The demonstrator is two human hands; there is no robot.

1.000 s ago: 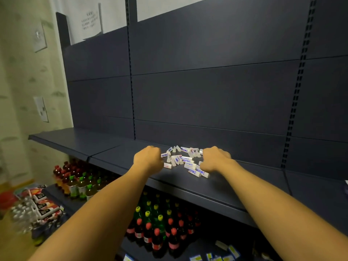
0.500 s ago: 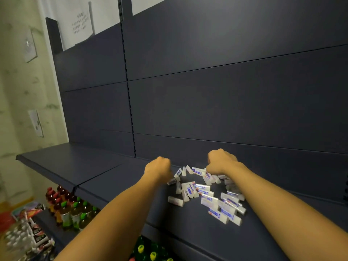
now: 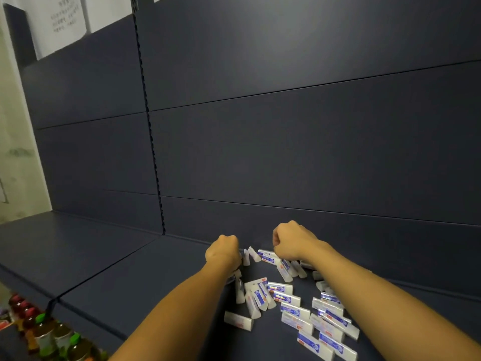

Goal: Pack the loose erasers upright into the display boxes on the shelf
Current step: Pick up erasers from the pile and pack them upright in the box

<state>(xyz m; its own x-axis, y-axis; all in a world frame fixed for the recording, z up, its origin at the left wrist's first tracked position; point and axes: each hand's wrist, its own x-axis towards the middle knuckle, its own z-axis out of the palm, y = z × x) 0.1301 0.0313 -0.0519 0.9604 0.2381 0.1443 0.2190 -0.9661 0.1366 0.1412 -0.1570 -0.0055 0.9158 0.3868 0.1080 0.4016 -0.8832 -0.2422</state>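
Several loose white erasers with blue and red sleeves (image 3: 286, 298) lie scattered flat on the dark blue shelf (image 3: 130, 277), spreading toward its front right. My left hand (image 3: 223, 252) is curled at the pile's far left edge, its fingers down on erasers there. My right hand (image 3: 291, 241) is curled at the back of the pile, fingers closed over an eraser (image 3: 265, 254) near the back panel. The fingertips of both hands are hidden behind the knuckles. No display box is in view.
The shelf's back panel (image 3: 286, 152) rises directly behind the hands. The same shelf runs on to the left past a seam (image 3: 86, 280). Drink bottles (image 3: 52, 334) stand on a lower shelf at bottom left. Paper notices (image 3: 59, 22) hang at top left.
The view has come closer and tilted up. Both hands moved from the middle of the pile to its far edge by the back panel, and the erasers now lie spread out toward me.
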